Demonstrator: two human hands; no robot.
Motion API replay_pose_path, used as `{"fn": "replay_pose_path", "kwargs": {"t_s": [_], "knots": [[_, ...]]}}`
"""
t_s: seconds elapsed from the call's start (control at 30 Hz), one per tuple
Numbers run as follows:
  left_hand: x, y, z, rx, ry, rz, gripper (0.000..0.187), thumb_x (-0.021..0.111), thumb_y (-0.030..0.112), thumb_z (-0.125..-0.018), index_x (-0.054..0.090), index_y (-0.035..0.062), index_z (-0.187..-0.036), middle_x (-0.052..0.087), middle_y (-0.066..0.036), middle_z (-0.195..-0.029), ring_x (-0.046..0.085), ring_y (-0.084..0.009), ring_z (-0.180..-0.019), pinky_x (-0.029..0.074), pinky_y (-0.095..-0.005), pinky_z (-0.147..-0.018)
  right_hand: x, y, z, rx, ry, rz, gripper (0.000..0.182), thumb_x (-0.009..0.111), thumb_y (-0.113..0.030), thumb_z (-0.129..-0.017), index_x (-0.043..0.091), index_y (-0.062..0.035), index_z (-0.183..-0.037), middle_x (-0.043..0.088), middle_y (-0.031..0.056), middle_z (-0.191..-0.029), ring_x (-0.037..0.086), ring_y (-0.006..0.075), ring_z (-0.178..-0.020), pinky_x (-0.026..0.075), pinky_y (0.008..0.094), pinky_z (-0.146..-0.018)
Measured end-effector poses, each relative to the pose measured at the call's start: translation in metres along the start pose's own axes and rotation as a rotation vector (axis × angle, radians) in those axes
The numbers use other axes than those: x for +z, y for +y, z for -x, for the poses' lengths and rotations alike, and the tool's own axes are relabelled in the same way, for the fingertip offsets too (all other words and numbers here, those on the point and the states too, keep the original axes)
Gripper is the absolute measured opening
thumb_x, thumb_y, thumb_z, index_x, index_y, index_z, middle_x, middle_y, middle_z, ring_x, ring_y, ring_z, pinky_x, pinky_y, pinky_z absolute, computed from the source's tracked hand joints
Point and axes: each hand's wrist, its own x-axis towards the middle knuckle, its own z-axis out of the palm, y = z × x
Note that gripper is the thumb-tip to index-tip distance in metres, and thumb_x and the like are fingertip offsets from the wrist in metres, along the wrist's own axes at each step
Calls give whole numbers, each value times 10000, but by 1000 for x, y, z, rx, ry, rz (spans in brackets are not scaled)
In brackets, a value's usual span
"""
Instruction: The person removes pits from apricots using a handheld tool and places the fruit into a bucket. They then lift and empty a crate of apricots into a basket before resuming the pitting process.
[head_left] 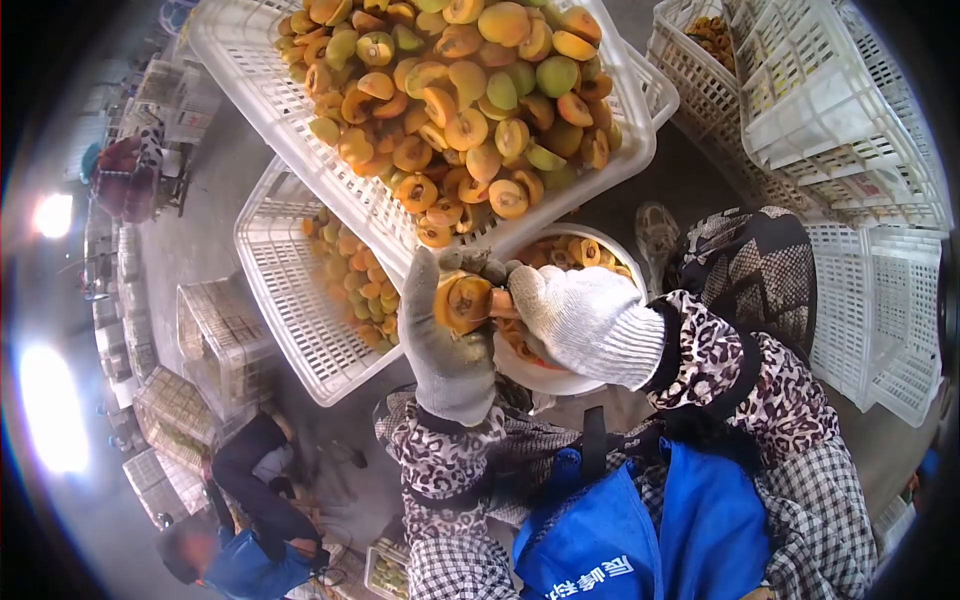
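Observation:
My left hand (446, 340), in a soiled pale work glove, is closed around a halved yellow peach (466, 303) with its cut face and dark centre showing. My right hand (585, 318), in a white knit glove, is closed right beside it, fingertips at the fruit. A short orange-brown piece (502, 304) shows between the hands; I cannot tell what it is. Under the hands stands a white bucket (560, 381) with cut fruit pieces inside. Just beyond them, a white plastic crate (350, 215) is heaped with peach halves (470, 100), orange to green.
A second white crate (290, 330) with fruit sits lower at the left. Stacked crates (830, 100) rise at the right, with more crates (865, 330) below them. A seated person (250, 540) in blue is at the lower left, near several crates (175, 410).

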Motion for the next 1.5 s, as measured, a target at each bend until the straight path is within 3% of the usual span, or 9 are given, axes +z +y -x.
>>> {"fn": "replay_pose_path", "kwargs": {"t_s": [0.43, 0.53, 0.73, 0.87, 0.97, 1.13, 1.27, 1.37, 1.5], "knots": [[15, -11, -14, 133, 138, -69, 279, 659, 256, -896, 617, -11, -829, 653, -124, -713, 642, -216, -619, 537, -316, -605, -22, -5, -3, 404, -578, -1175, 235, 540, -170, -857, 552, 4, -1014, 552, 185, -692, 590, 321, -565, 525, 369, -577], [14, -19, -16, 31, 158, -205, 318, 535, 280, -959, 610, -27, -928, 647, -137, -782, 656, -212, -682, 533, -314, -657, 21, -1, 9, -15, 115, -297, 249, 543, -206, -855, 528, 34, -918, 578, 213, -666, 620, 368, -603, 489, 432, -546], [19, -12, -15, -101, 176, -230, 318, 539, 279, -958, 616, -29, -956, 657, -116, -765, 639, -179, -691, 523, -289, -676, 15, 14, 4, 211, -375, -487, 282, 496, -276, -960, 544, -36, -1100, 649, 221, -925, 677, 327, -870, 528, 377, -702], [23, -11, -10, -157, 203, -128, 282, 566, 274, -947, 589, -1, -891, 631, -111, -727, 643, -216, -653, 526, -315, -613, 38, 15, 11, 336, -174, -837, 398, 519, -353, -960, 536, -21, -1180, 643, 210, -880, 654, 308, -742, 522, 383, -633], [12, -14, -15, -279, 209, -52, 282, 587, 273, -944, 590, -3, -886, 628, -113, -722, 642, -213, -643, 523, -304, -605, 19, 10, 5, 146, -260, -333, 382, 528, -301, -946, 529, -3, -1185, 627, 185, -841, 632, 248, -713, 512, 349, -586], [10, -13, -11, -133, 188, -347, 327, 555, 293, -941, 607, -29, -916, 652, -126, -769, 635, -207, -684, 508, -296, -685, -2, 5, 0, 500, -699, -1270, 293, 530, -189, -862, 539, -8, -1092, 554, 40, -739, 539, 127, -585, 474, 294, -501], [3, -22, -11, -82, 150, -360, 338, 565, 315, -933, 604, -20, -925, 650, -132, -765, 637, -220, -671, 524, -330, -655, 7, 1, 0, 302, -547, -1265, 227, 543, -163, -851, 545, -32, -1036, 500, 5, -678, 491, 101, -524, 422, 264, -409], [5, -8, -5, -413, 60, 127, 294, 586, 331, -915, 587, 38, -944, 624, -120, -769, 633, -263, -652, 546, -390, -604, -3, 10, 4, 621, -865, -1553, 160, 606, -116, -819, 558, -28, -943, 501, -19, -641, 445, 76, -423, 385, 217, -376], [-14, -14, 0, -138, -160, 172, 197, 617, 243, -914, 592, 48, -898, 564, -54, -733, 622, -209, -722, 551, -366, -638, 12, 14, 18, 375, -816, -1464, 144, 628, -132, -822, 580, -33, -916, 502, -37, -654, 464, 56, -464, 387, 201, -414]]}}
